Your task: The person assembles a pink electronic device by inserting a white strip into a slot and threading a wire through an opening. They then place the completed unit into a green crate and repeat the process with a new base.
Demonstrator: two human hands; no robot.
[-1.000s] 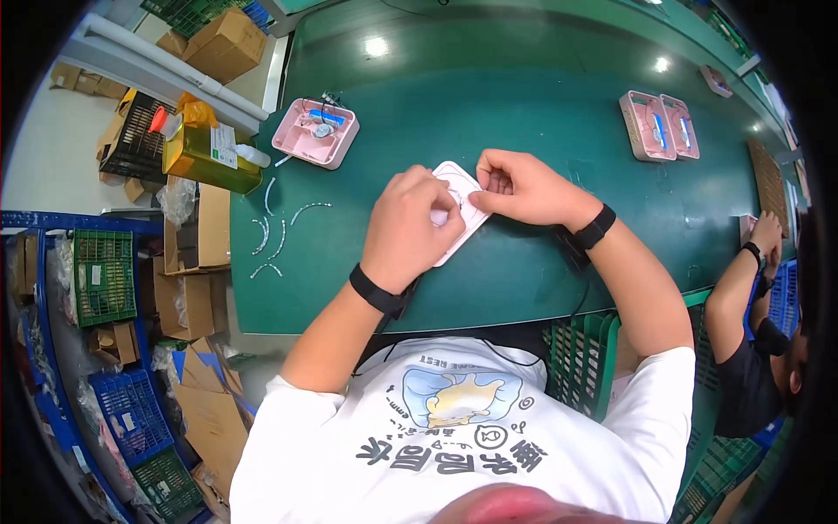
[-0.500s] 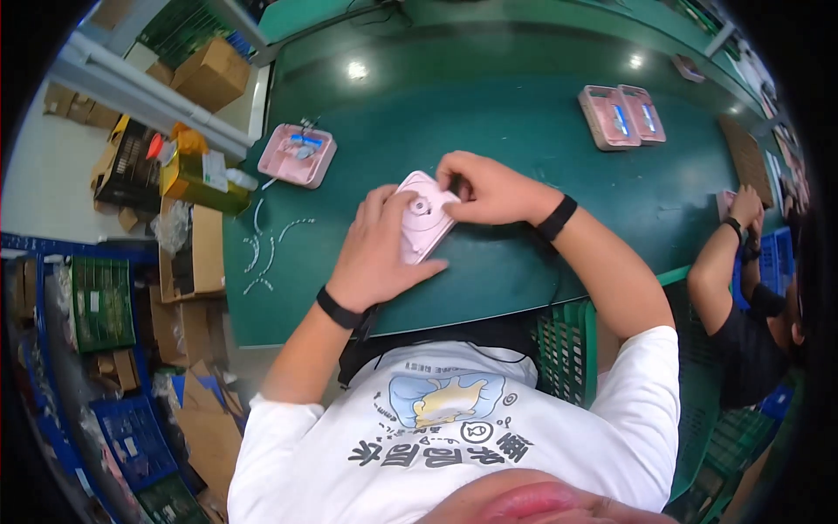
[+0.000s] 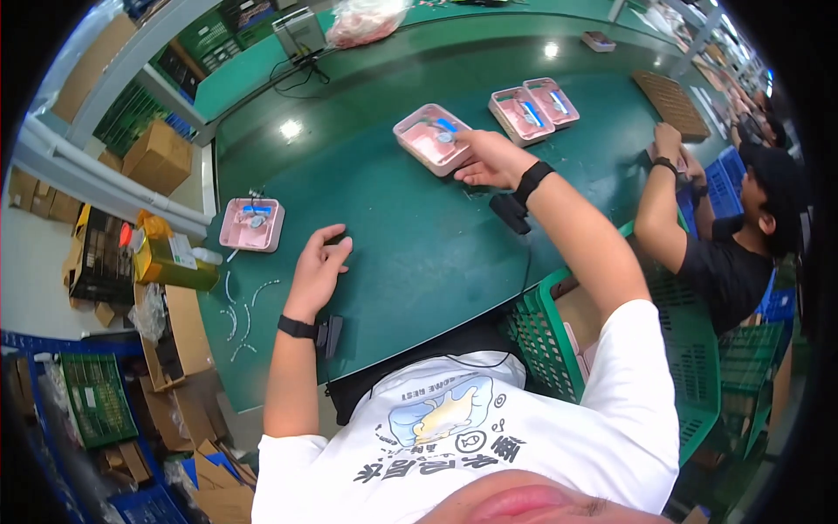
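A shallow pink plastic box (image 3: 417,150) lies open side up on the far middle of the green table. Inside it are a blue strip and a small round grey part. My right hand (image 3: 494,162) is at its right edge, fingers closed about the wall. My left hand (image 3: 319,269) hovers over the table at the left, empty, its fingers loosely bent and apart. Two similar pink boxes (image 3: 521,117) stand side by side to the right of my right hand. Another pink box (image 3: 251,225) with a blue strip sits at the left.
Thin white strips (image 3: 247,310) lie near the table's left edge. A yellow can (image 3: 181,262) stands beyond that edge. A green crate (image 3: 550,336) is by my right side. At the right a co-worker (image 3: 733,253) works beside a brown board (image 3: 672,105).
The pink box left my left hand and was carried away to the far middle by my right hand, its inside now showing. My left hand moved left and opened. The view turned rightward.
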